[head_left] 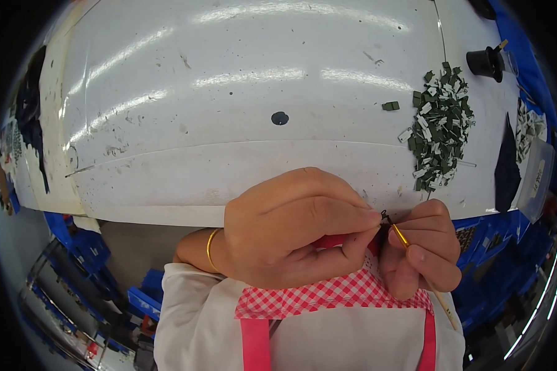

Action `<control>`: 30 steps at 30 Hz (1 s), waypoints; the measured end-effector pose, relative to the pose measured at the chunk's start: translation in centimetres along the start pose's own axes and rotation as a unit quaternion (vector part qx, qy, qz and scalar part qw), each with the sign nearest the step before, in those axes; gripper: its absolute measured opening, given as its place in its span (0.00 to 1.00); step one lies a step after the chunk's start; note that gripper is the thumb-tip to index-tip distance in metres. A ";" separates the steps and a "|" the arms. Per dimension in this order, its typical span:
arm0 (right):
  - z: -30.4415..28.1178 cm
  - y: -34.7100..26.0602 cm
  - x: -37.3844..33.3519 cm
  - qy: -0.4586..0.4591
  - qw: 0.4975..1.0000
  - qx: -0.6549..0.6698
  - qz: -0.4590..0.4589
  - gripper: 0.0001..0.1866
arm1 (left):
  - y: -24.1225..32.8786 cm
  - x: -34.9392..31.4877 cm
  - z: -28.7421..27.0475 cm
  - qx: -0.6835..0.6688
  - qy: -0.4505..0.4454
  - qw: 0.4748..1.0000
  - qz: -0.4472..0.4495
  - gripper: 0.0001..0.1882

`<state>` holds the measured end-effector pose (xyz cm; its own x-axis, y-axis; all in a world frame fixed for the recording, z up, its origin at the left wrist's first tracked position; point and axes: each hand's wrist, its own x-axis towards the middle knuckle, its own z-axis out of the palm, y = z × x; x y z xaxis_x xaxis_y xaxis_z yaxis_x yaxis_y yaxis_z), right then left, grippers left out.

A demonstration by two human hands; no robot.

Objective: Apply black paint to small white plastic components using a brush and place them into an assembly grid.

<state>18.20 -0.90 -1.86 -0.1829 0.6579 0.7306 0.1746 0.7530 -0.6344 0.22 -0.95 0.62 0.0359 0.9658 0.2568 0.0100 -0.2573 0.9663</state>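
My left hand [303,229] is closed in a pinch, thumb and forefinger together, on a tiny dark piece [384,214] with a looped outline. The piece is too small to name more closely. My right hand [422,250] grips a thin paintbrush [400,235] with a gold-coloured ferrule and a pale wooden handle that slants down past the palm. Its dark tip is at the tiny piece, though whether the two touch I cannot tell. Both hands meet over the table's near edge, in front of my red checked apron [315,297].
A heap of small dark green and white pieces [439,130] lies on the white table [216,117] at the right. Behind it stands a black cup [484,63]. Dark cloth [507,167] and a clear plastic box [536,179] sit farther right; a black spot [280,118] marks the tabletop.
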 end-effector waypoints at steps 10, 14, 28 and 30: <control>-0.1 -0.1 0.1 0.022 0.999 0.031 0.019 0.09 | 0.2 0.2 -0.4 -0.027 -0.013 0.999 -0.021 0.14; -0.2 -0.3 0.6 0.031 0.996 0.068 0.052 0.08 | -0.2 0.6 -1.5 -0.087 -0.051 0.994 -0.032 0.13; -0.4 -0.4 1.1 -0.067 0.972 0.191 0.119 0.05 | -0.5 0.8 -2.8 -0.169 -0.179 0.958 -0.144 0.04; -0.3 -0.3 1.1 -0.067 0.973 0.190 0.113 0.05 | -0.5 0.9 -2.8 -0.171 -0.179 0.957 -0.149 0.04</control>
<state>18.24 -0.41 -0.80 -0.3103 0.7832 0.5388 -0.1412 0.5226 -0.8408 -2.52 0.10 0.46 0.4233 0.9060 0.0054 -0.2521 0.1121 0.9612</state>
